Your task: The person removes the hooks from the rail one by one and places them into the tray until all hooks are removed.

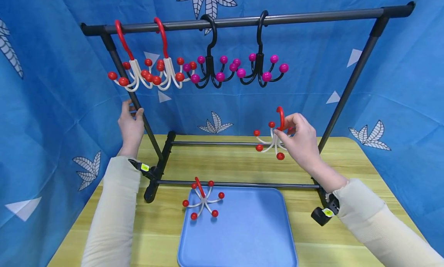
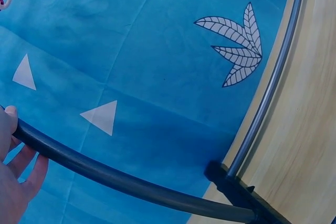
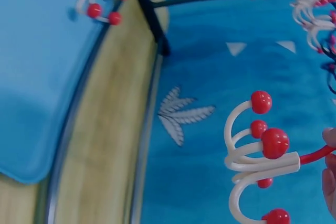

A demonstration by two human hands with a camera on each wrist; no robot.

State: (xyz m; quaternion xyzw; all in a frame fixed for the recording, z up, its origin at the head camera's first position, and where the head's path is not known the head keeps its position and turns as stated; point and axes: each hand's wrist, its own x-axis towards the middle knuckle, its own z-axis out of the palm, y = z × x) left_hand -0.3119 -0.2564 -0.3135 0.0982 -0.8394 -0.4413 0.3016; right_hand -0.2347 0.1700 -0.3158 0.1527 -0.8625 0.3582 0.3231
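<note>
My left hand [image 1: 131,127] grips the left post [image 1: 150,132] of a black metal clothes rack, thumb on one side and fingers round the other. In the left wrist view, that hand [image 2: 16,179] holds the same post at the left edge. With thumb and fingers, my right hand [image 1: 301,140] pinches the red hook of a white multi-arm hanger [image 3: 273,165] tipped with red balls. This hanger is held in the air inside the rack, below the top bar [image 1: 236,23]. Another white hanger with red balls [image 1: 204,200] rests at the tray's back left corner.
From the top bar hang two white hangers with red hooks [image 1: 136,75] [image 1: 169,69] at the left and two black ones with magenta balls [image 1: 209,66] [image 1: 259,68]. A blue tray [image 1: 249,228] lies on the wooden table [image 1: 329,236]. Blue cloth [image 1: 305,85] hangs behind.
</note>
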